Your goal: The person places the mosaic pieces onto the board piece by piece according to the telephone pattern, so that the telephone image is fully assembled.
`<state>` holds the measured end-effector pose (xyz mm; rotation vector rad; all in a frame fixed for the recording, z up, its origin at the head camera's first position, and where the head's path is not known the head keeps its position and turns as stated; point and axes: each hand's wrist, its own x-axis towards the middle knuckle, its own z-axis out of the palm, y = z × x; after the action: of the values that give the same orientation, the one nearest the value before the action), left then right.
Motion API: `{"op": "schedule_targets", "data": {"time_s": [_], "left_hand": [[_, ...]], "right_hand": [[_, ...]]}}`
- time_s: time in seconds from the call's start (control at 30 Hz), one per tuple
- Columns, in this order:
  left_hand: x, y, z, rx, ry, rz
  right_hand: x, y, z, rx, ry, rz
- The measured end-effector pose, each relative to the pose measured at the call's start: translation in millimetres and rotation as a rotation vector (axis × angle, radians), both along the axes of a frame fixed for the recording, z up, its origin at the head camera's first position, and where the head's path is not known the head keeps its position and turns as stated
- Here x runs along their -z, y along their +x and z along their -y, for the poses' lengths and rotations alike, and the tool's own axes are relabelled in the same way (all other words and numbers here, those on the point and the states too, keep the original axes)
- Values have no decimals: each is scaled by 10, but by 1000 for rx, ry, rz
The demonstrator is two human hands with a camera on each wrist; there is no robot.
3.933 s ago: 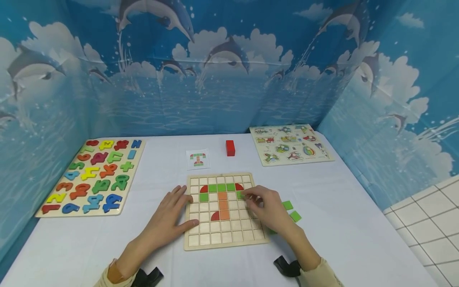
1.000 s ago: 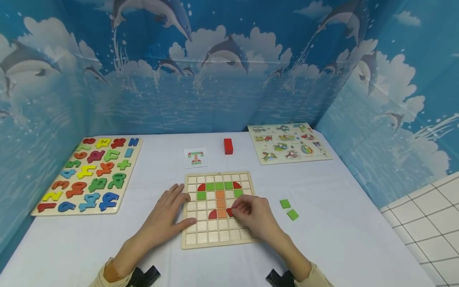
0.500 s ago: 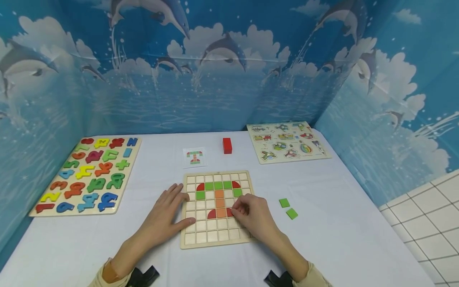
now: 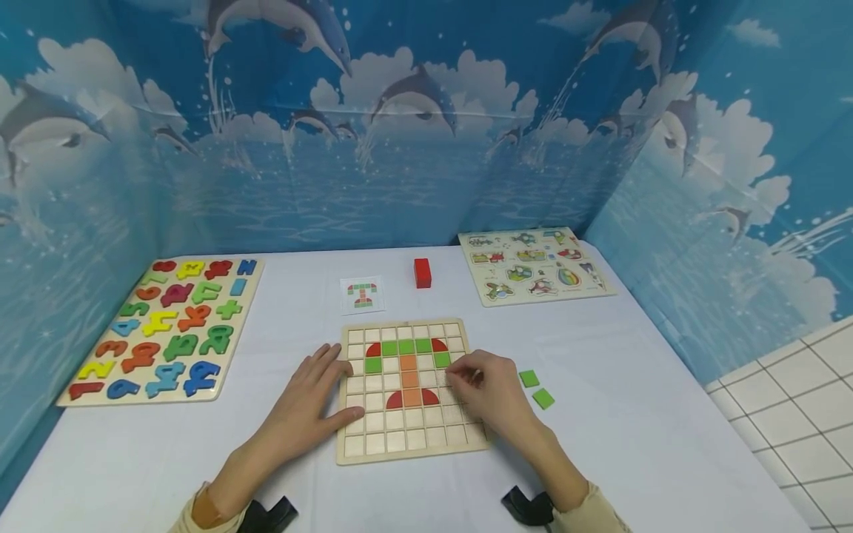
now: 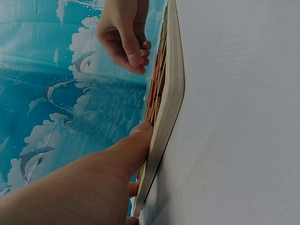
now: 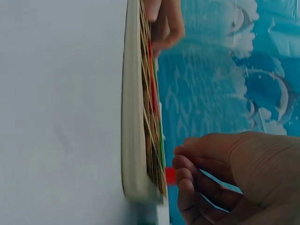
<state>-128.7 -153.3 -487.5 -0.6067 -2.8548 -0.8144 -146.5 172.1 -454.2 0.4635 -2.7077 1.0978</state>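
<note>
A wooden grid board (image 4: 413,454) lies in front of me, with green, orange and red pieces in its cells. My left hand (image 4: 309,396) rests on its left edge, fingers spread and thumb on the frame. A red quarter-round piece (image 4: 430,397) sits flat in its cell, right of the lowest orange square (image 4: 412,397). My right hand (image 4: 489,389) hovers over the board's right side, fingers loosely curled. No piece shows in that hand (image 6: 220,173) in the right wrist view. Two green square tiles (image 4: 529,378) lie on the table just right of it.
A card with a T-shaped colour pattern (image 4: 363,295) lies behind the board, with a red block (image 4: 423,273) to its right. A number puzzle (image 4: 160,333) stands at the left, and a picture puzzle (image 4: 533,266) lies at the back right.
My right hand set a green square, then the right-hand red quarter-round, into the board. It has let go and moved right. My left hand stayed on the board's edge.
</note>
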Motion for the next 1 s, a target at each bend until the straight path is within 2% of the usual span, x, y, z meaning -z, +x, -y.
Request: {"op": "schedule_targets", "data": {"time_s": [0.2, 0.4, 0.57, 0.7, 0.8, 1.0], "left_hand": [[39, 6, -4, -2, -1, 13], [25, 17, -8, 0, -10, -9], [-4, 25, -4, -8, -10, -15], [-9, 21, -1, -7, -6, -25], [-1, 11, 3, -6, -7, -34], [17, -3, 9, -3, -13, -1]], "right_hand": [[63, -76, -340, 103, 41, -73], [45, -98, -684, 250, 70, -64], [39, -145, -881, 358, 98, 7], [36, -148, -952, 370, 134, 60], [38, -144, -972, 366, 113, 70], [51, -116, -987, 380, 110, 94]]}}
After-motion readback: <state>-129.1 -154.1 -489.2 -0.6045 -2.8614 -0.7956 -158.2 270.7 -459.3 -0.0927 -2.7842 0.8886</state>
